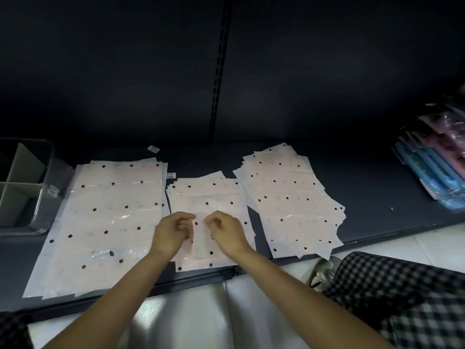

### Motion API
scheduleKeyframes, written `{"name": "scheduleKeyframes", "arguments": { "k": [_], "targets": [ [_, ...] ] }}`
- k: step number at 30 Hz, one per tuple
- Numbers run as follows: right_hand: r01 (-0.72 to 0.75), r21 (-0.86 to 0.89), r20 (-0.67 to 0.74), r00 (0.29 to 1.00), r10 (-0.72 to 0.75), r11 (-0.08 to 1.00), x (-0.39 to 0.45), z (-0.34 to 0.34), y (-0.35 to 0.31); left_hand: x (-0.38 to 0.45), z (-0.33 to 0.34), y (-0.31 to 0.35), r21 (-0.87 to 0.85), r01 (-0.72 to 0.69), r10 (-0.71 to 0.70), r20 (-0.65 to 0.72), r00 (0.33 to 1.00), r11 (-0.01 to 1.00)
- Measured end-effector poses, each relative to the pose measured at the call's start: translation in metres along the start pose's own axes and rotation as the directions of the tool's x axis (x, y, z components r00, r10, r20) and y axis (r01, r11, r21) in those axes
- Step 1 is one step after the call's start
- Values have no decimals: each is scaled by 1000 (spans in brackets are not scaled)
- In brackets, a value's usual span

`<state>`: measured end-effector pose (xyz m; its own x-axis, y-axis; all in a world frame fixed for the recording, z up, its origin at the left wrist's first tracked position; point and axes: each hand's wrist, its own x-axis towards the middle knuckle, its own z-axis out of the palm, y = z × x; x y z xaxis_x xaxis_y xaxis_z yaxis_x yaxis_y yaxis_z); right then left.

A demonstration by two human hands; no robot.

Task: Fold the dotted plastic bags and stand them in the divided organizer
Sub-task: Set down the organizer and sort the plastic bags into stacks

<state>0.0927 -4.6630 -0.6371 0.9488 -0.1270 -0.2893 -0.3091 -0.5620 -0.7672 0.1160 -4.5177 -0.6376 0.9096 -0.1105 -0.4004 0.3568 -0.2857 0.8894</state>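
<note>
Broadly, a dark shelf [377, 187] carried three stacks of dotted bags: the large stack [105, 217] at nine o'clock, the right stack [289, 197] at three, the middle stack [208, 197] at centre. At ten o'clock stood the divided organizer [22, 182]. Over the middle stack, the left hand [173, 235] and right hand [226, 235] each pinched the folded bag [201, 238] with curled fingers.

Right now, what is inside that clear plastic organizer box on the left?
The clear plastic organizer box shows only grey divider panels splitting it into compartments. No dotted bag stands in the visible parts. Its left portion runs out of frame, so that part cannot be seen.
</note>
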Motion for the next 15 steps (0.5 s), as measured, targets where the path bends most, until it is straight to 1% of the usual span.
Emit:
{"name": "scheduleKeyframes", "arguments": {
  "k": [2,3,5,6,8,10,12,15],
  "targets": [
    [-17,-57,-148,989,9,998,6,-20,22,5,-5,-5,34,9,-7,-65,998,999],
    [-30,-113,-219,976,5,993,9,-33,35,7,-7,-6,74,4,2,-81,997,997],
    [-101,-285,-323,947,3,953,15,-63,65,9,-8,-9,156,-13,24,-70,997,988],
    [-170,-369,-343,939,37,914,16,-78,82,8,-7,-9,197,-19,30,-54,998,980],
    [-298,-504,-311,938,152,811,13,-100,111,4,-2,-9,248,-39,43,-10,999,968],
    [-321,-582,-248,945,213,747,8,-109,134,-1,5,-11,291,-71,62,38,997,954],
    [-289,-589,-237,954,181,754,6,-109,145,-3,11,-13,350,-94,72,75,995,932],
    [-264,-497,-345,934,91,827,6,-107,145,-6,15,-16,377,-84,55,86,995,922]
  ]
}}
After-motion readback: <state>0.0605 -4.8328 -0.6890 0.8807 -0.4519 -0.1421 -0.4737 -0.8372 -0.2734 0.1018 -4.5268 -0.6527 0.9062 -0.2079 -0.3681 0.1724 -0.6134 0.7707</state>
